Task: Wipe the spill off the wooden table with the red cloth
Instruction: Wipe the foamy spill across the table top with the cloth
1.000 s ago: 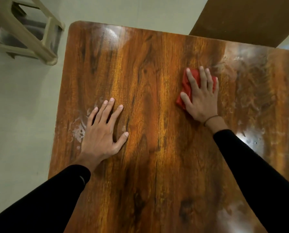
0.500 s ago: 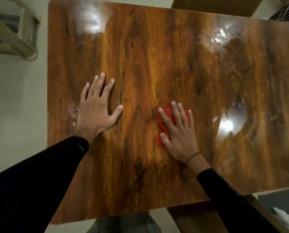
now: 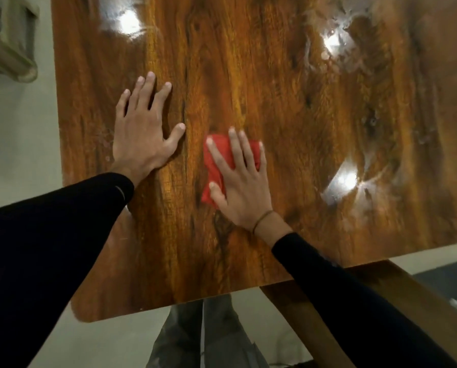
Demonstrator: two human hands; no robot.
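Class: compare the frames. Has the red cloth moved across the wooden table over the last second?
Yes. The red cloth, pressed flat under the right hand, has slid toward the table's near edge and leftward, closer to the planted left hand.

- My left hand [image 3: 142,134] lies flat on the counter [image 3: 288,107], near its left edge.
- My right hand [image 3: 240,181] lies just right of it, on the cloth [image 3: 216,160].
- Wet patches [image 3: 341,49] lie farther right.
- A stool [image 3: 9,49] stands off the counter's far left corner.

My black sleeves [image 3: 62,235] are showing against the orange-brown, dark-streaked wooden table [image 3: 288,115]; the cloth [image 3: 216,160] is showing bright red, the floor [image 3: 17,128] pale grey-green.
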